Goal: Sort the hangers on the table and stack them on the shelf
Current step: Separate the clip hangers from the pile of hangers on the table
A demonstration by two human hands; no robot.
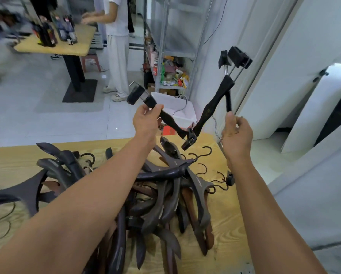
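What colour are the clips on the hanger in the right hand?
Black; the clips above the right hand show in the head view.

No legible text found. Faint gold marking on the raised hanger [207, 113] and pale script on a grey hanger [199, 183] piled on the desk [227, 224]: both unreadable. Print on packets [171, 76] on the shelf [177, 54]: blurred.

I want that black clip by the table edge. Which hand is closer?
Right. The right hand is above the black clip; the left hand is across the pile.
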